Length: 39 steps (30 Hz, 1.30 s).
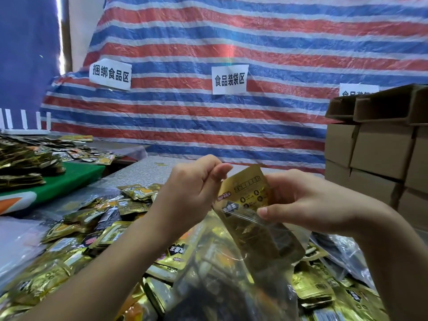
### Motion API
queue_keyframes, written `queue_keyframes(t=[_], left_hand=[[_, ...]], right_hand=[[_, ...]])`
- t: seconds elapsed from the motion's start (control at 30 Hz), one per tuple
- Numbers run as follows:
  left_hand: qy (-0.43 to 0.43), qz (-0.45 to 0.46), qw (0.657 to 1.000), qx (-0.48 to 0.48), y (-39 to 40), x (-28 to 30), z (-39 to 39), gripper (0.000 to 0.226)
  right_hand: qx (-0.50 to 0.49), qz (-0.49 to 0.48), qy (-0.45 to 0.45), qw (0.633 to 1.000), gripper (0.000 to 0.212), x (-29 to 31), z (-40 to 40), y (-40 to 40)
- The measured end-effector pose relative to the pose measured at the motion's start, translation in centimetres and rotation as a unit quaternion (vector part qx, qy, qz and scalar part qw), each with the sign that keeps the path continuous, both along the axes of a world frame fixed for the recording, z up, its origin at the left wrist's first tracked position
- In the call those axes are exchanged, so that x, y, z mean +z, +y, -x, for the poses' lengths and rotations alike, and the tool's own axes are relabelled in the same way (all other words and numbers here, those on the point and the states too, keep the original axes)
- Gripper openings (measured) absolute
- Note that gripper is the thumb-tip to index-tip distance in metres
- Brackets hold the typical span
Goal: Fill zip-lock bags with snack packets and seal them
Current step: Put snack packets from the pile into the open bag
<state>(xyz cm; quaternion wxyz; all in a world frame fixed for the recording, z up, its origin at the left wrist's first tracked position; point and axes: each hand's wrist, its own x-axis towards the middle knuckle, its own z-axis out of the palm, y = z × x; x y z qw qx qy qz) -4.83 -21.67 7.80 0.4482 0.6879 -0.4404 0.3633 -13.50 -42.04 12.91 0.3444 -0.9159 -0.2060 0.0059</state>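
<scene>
Between both hands, a gold snack packet (243, 193) tops a clear zip-lock bag (261, 246).

A red, white and blue striped tarpaulin (231, 42) is hanging across the back, catching soft light, with white paper signs (230, 79) bearing Chinese characters stuck to it. A dark blue sheet (25, 54) is covering the far left beside a pale strip of wall (80, 24). Brown cardboard boxes (379, 149) are standing stacked at the right, and a grey speckled table (148, 170) is stretching below.
</scene>
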Motion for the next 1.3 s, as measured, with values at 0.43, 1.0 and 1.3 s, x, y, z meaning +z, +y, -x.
queue_keyframes(t=[0.43,1.0,1.3], left_hand=[[-0.057,-0.108,0.992,0.034,-0.3,0.2,1.0,0.048],[0.319,-0.005,0.944,-0.087,1.0,1.7,-0.6,0.056],[0.250,0.025,0.965,-0.081,0.8,1.4,0.1,0.019]], right_hand=[[-0.016,0.137,0.012,0.990,0.013,0.4,1.0,0.4],[-0.080,-0.206,-0.154,0.963,0.027,0.0,-1.0,-1.2],[-0.081,-0.199,-0.133,0.967,0.025,-0.5,-1.2,-0.3]])
